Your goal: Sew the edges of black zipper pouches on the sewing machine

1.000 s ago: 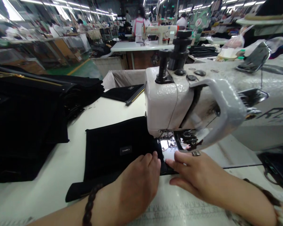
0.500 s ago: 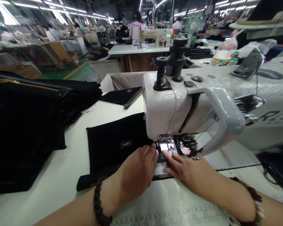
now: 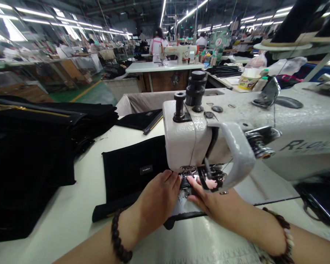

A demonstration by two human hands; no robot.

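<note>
A black fabric panel (image 3: 126,161) with a small label (image 3: 146,169) lies on the machine bed, its near edge rolled or folded over. My left hand (image 3: 159,198) is closed at the panel's right end, fingers pressed together beside the presser foot area. My right hand (image 3: 211,200) rests just right of the foot, index finger stretched forward and thumb apart, touching near a short dark end piece (image 3: 184,183). Above both hands stands the white head of a sewing machine (image 3: 181,139). Its needle is hard to make out behind the metal parts and fingers.
A thick stack of black panels with zips (image 3: 30,157) lies at left. Behind the panel is another black zipped piece (image 3: 140,121). A dark pouch-like object (image 3: 319,200) lies at right. Further back are a second sewing machine (image 3: 178,53), a person (image 3: 156,47) and a plastic tub (image 3: 248,81).
The view has tilted up, and the machine appears further left. Both hands remain by the presser foot. The dark end piece between them looks shorter, and a dark corner shows below my left hand.
</note>
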